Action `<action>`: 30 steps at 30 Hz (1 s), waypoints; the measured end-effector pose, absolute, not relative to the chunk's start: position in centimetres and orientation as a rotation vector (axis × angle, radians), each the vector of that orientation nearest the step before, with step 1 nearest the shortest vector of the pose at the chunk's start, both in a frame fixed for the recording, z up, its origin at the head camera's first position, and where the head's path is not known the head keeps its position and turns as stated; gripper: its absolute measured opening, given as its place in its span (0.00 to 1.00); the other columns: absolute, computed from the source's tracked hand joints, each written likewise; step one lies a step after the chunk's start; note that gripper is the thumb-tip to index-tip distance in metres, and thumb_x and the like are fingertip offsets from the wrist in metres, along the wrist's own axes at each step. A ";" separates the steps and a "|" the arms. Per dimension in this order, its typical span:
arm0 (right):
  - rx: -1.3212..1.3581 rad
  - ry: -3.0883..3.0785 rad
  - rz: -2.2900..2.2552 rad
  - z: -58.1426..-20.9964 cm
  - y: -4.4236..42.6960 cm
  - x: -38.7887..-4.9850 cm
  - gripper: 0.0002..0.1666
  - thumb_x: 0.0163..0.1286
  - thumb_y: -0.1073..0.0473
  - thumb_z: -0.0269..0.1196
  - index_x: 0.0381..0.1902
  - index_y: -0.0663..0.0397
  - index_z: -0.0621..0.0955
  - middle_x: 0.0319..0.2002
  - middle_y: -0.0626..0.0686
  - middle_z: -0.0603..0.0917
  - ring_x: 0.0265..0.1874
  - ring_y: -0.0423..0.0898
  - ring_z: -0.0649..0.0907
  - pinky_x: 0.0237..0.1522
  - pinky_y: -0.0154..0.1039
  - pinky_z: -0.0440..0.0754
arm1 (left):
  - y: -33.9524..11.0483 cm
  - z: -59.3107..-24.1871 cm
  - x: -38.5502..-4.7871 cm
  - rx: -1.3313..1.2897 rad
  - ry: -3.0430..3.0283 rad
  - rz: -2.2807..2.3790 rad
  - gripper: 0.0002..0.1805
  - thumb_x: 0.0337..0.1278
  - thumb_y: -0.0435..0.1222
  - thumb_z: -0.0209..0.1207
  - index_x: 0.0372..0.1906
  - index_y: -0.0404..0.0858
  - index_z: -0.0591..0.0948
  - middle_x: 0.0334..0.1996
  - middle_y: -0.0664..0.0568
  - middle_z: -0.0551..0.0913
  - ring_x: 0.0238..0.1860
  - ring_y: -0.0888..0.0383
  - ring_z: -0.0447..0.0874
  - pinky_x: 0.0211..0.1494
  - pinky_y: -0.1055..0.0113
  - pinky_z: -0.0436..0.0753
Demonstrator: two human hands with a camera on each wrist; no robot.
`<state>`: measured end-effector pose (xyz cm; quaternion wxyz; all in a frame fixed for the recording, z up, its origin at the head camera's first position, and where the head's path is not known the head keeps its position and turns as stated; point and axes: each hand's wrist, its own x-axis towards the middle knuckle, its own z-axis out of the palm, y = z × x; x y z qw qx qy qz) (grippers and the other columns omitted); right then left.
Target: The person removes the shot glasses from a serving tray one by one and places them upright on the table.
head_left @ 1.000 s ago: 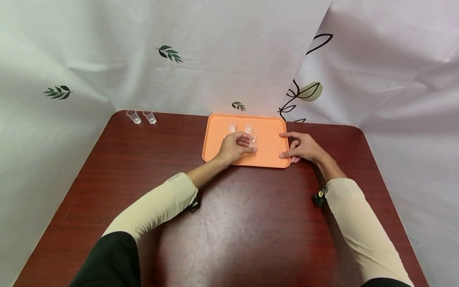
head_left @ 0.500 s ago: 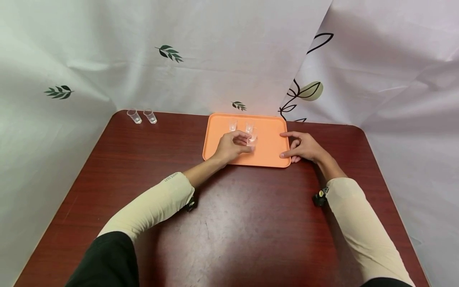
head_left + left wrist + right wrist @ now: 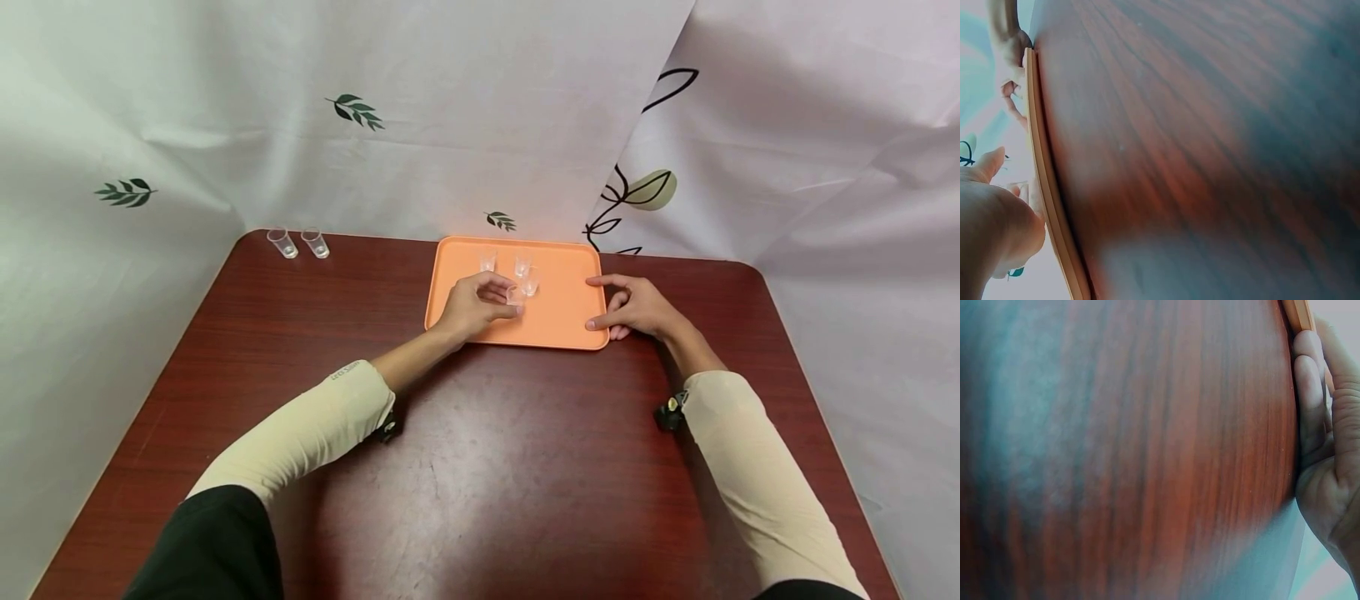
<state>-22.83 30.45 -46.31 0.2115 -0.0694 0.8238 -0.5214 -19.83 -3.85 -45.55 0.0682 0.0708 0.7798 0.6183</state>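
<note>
An orange tray (image 3: 566,312) on the desk (image 3: 480,450) bears three clear, tapered cups (image 3: 522,267); the left hand (image 3: 477,302) pinches a fourth cup (image 3: 514,296) over it, the right hand (image 3: 633,307) grips its right rim.

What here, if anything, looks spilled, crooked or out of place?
Nothing stands out: no spill or damage shows. The orange tray rests on the table. Two clear cups stand apart from it at the back left; their slant in the head view may just be the camera's angle.
</note>
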 end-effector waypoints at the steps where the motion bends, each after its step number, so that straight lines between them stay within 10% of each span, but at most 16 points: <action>1: -0.190 2.287 -1.451 -46.3 30.5 -22.8 0.54 0.61 0.65 0.87 0.82 0.53 0.76 0.20 0.46 0.85 0.14 0.39 0.86 0.22 0.39 0.92 | -3.9 -45.5 -19.8 0.213 2.344 1.866 0.21 0.56 0.29 0.84 0.55 0.34 0.91 0.45 0.45 0.92 0.47 0.53 0.91 0.53 0.71 0.89; 30: -0.182 2.295 -1.442 -46.5 30.5 -22.8 0.53 0.60 0.63 0.88 0.81 0.50 0.77 0.20 0.47 0.84 0.14 0.40 0.86 0.23 0.39 0.93 | -10.4 -44.3 -20.9 0.106 2.349 2.040 0.25 0.58 0.26 0.82 0.60 0.29 0.89 0.46 0.48 0.89 0.43 0.62 0.88 0.48 0.77 0.89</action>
